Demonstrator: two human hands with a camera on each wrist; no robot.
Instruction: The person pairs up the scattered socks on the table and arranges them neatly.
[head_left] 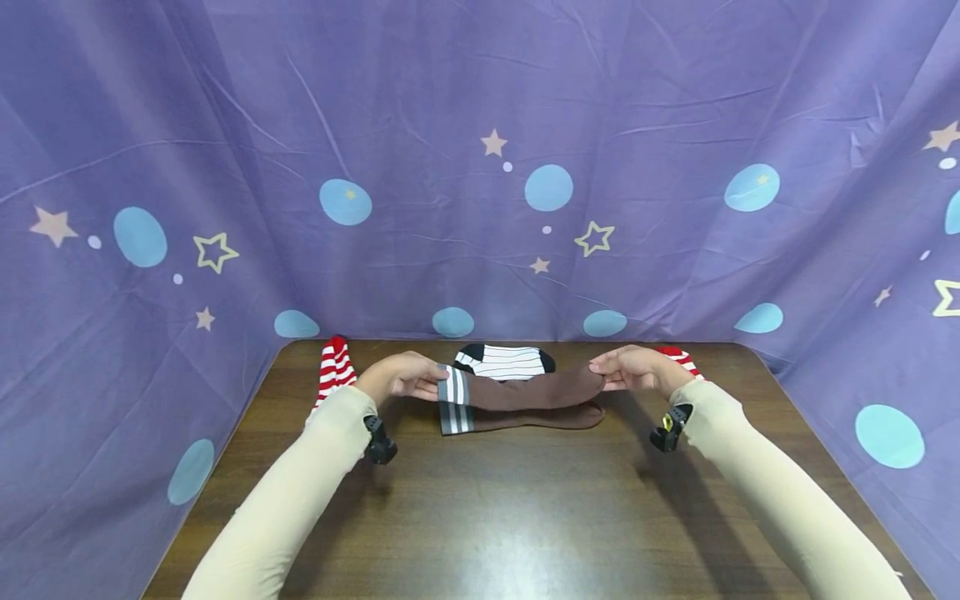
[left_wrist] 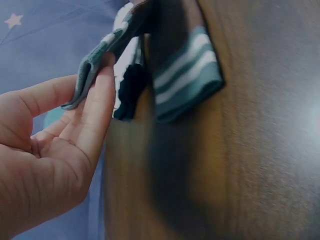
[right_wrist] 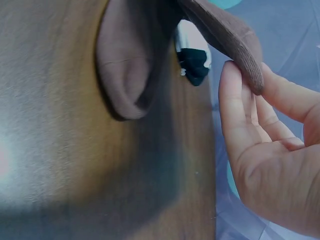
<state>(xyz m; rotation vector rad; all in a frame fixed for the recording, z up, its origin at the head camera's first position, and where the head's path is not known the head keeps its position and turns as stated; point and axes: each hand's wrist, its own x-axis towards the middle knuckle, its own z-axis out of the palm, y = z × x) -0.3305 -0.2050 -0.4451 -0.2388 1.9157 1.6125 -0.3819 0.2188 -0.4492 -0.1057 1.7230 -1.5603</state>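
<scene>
A long brown sock [head_left: 528, 394] with a grey-and-white banded cuff stretches above the tabletop's [head_left: 525, 500] far half. The left hand [head_left: 406, 376] pinches its cuff, the right hand [head_left: 637, 368] its toe. A matching sock [head_left: 538, 417] lies on the tabletop; a black-and-white sock [head_left: 512, 360] lies near the tabletop's far edge, red-striped fabric [head_left: 334, 367] towards both far corners.

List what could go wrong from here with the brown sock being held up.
The left hand pinches only the cuff of the held sock and the right hand only its toe, so either end might slip free.

The held sock hangs between those two ends, close to the other brown sock on the table; lowered carelessly, it could land skewed or wrinkled.
</scene>
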